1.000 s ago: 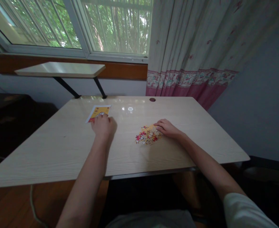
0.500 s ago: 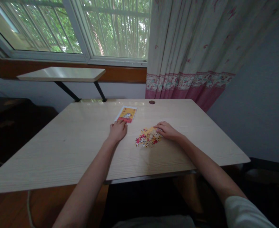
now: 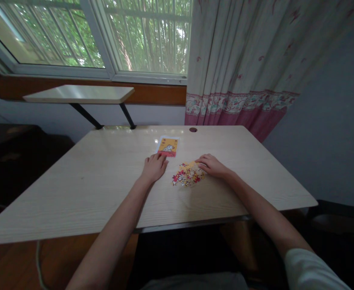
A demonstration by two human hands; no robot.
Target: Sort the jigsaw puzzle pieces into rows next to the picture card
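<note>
Orange card (image 3: pixel 168 146), print unreadable, touches flat left hand (image 3: pixel 154 168); right hand (image 3: pixel 212 165) flat on puzzle pieces (image 3: pixel 188 175).

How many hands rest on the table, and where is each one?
2. The left hand lies just below the picture card; the right hand touches the pile of puzzle pieces.

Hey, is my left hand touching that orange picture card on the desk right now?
Touching. The head view shows the left hand with its fingertips lying over the near edge of the card.
</note>
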